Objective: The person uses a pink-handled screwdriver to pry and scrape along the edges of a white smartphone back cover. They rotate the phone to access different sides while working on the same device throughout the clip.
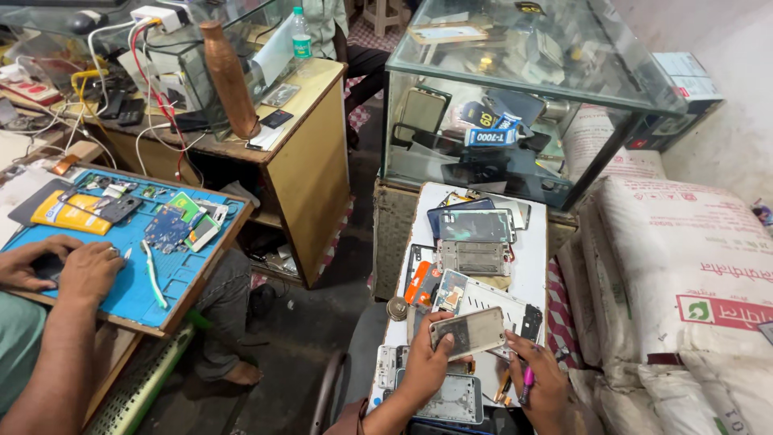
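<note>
My left hand (425, 364) grips a grey phone body (469, 331) with its back cover off, holding it flat above a small white table (534, 274). My right hand (538, 380) sits just right of it, fingers closed around a pink-tipped tool (527, 383) that points down. Several opened phones, frames and back panels (473, 242) lie spread over the table top, some under my hands.
A glass display case (523, 97) with phone parts stands behind the table. Stacked white sacks (684, 266) fill the right. At left, another person's hands (68, 270) work on a blue mat (137, 266) on a wooden desk with wires and a brown bottle (229, 80).
</note>
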